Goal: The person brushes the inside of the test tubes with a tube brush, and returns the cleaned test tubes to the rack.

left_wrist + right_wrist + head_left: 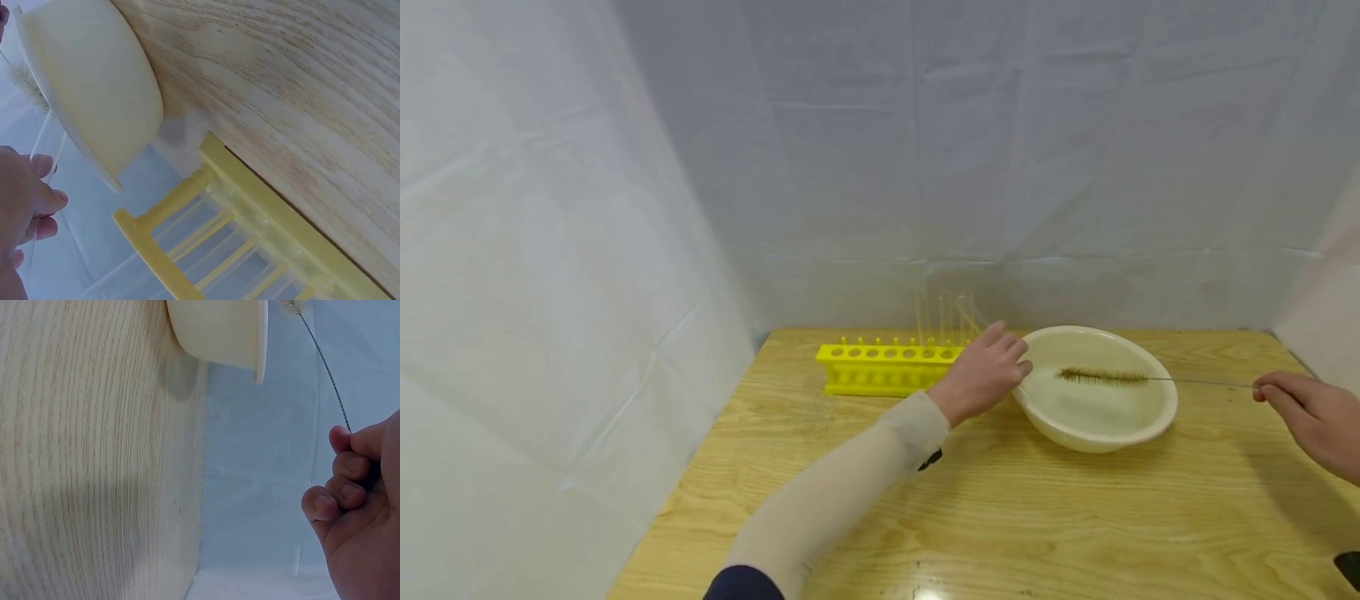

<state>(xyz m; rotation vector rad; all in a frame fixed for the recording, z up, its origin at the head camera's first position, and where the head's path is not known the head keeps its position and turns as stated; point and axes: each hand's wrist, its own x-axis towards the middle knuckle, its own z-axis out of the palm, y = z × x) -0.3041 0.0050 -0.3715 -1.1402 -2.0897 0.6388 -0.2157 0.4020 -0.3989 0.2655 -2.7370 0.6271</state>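
My left hand [987, 373] pinches a clear glass test tube [47, 136] between thumb and fingers, just left of the white basin [1060, 429]. In the left wrist view the tube is tilted, and its far end is right at the bristles. Over the basin, a test tube brush [1103, 377] with brown bristles lies nearly level in the head view, bristle tip toward the left hand. Out to the right of the basin, my right hand [1311, 421] grips the brush by its thin twisted wire handle [328, 372], fingers curled in.
Left of the basin, behind my left wrist, stands a yellow test tube rack [880, 353]. Several clear tubes [945, 315] rise from its right part. White sheeting [880, 167] hangs behind and beside the wooden table [1000, 517].
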